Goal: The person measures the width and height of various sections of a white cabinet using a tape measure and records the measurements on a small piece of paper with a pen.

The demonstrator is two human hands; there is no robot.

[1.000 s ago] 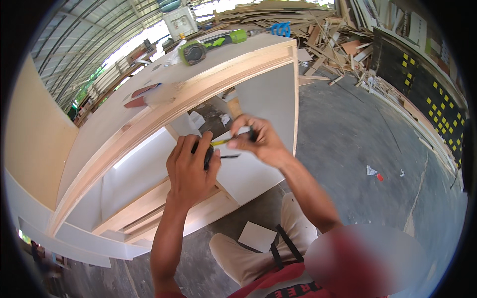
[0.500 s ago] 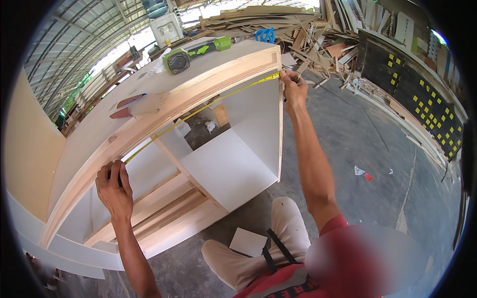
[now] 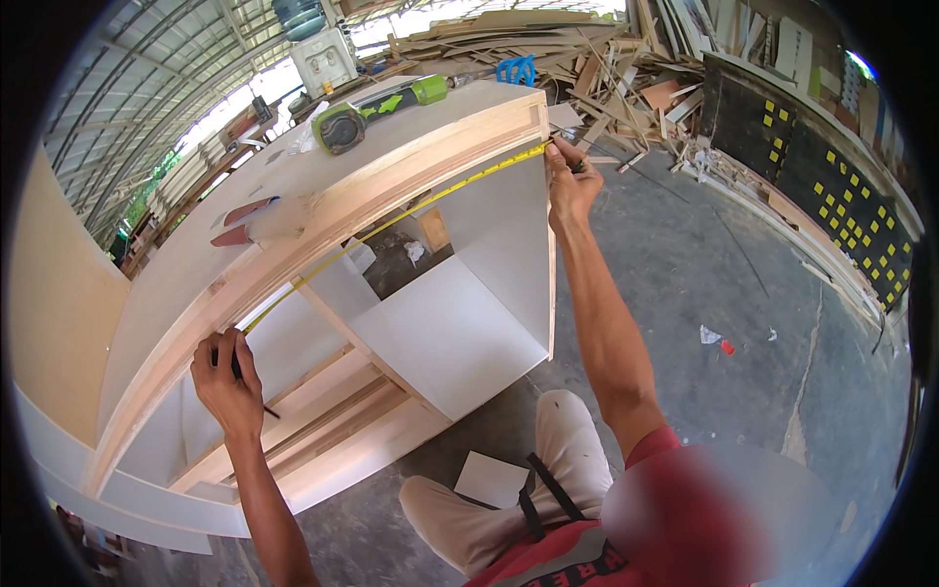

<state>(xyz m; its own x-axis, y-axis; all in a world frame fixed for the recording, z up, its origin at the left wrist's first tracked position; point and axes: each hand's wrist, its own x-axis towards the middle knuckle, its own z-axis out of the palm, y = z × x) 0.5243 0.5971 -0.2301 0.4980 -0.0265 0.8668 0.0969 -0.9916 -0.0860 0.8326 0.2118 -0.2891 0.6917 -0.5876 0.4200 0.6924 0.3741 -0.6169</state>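
A yellow tape measure (image 3: 430, 199) is stretched along the top opening of a wooden cabinet frame (image 3: 391, 172) with white panels. At the left end, my left hand (image 3: 231, 383) is closed around a dark object, apparently the tape's case, mostly hidden by the fingers. A thin dark stick shows beside that palm; I cannot tell what it is. My right hand (image 3: 574, 194) pinches the tape's other end against the frame's right upright. Something dark also shows between its fingers. Beneath the tape are a white panel (image 3: 450, 338) and wooden drawer rails (image 3: 328, 416).
On the cabinet top lie a green cordless power tool (image 3: 386, 110) and a red-handled tool (image 3: 240, 223), partly blurred. Scrap wood (image 3: 587, 83) is heaped behind. A black board with yellow squares (image 3: 812, 176) stands at right. A white offcut (image 3: 491, 479) lies by my knees.
My left hand has shifted slightly down and right, and the thin dark stick now shows beside it. The tape's right end stays at the upright, its yellow face turned more toward view.
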